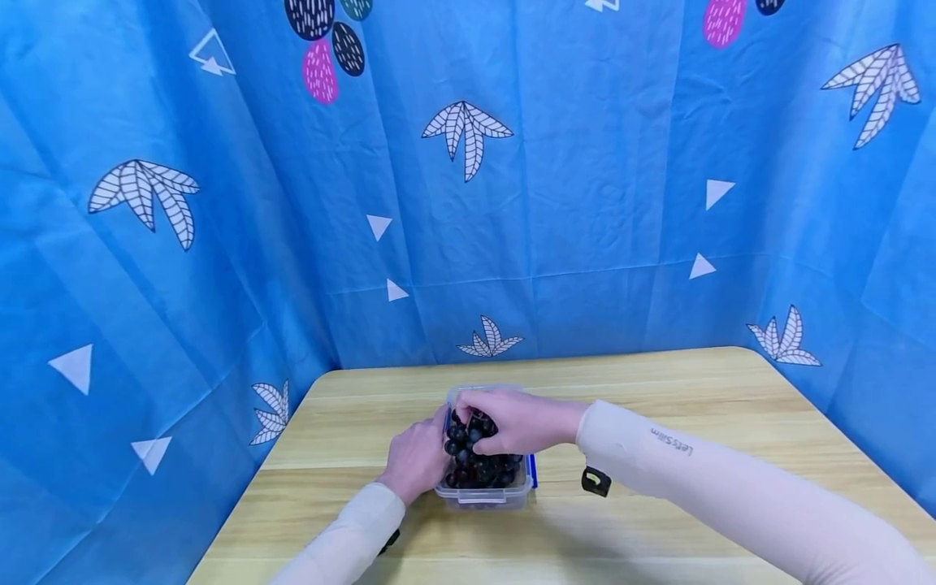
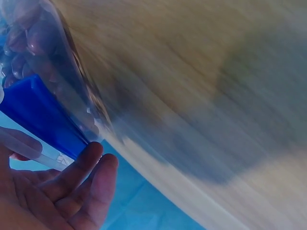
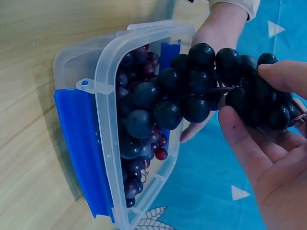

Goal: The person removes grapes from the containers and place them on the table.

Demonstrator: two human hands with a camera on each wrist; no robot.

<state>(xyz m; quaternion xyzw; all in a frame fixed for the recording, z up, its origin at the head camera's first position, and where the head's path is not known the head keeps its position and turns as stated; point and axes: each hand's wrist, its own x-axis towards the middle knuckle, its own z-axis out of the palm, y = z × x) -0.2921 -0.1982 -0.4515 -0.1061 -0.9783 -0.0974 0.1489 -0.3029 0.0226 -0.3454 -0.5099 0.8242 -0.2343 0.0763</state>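
My right hand (image 1: 504, 418) grips one end of a bunch of dark grapes (image 3: 196, 86), thumb on one side and fingers on the other. The rest of the bunch hangs over and into a clear plastic container (image 1: 483, 497) with blue side latches (image 3: 79, 153). More dark grapes (image 3: 132, 184), with some small reddish ones (image 3: 161, 153), lie inside it. My left hand (image 1: 418, 459) holds the container's left side. In the left wrist view its fingertips (image 2: 103, 167) are at the end of a blue latch (image 2: 43, 115), with the thumb near the clear rim.
The container stands on a light wooden table (image 1: 658, 406). Blue patterned curtains (image 1: 570, 179) hang behind the table and on both sides.
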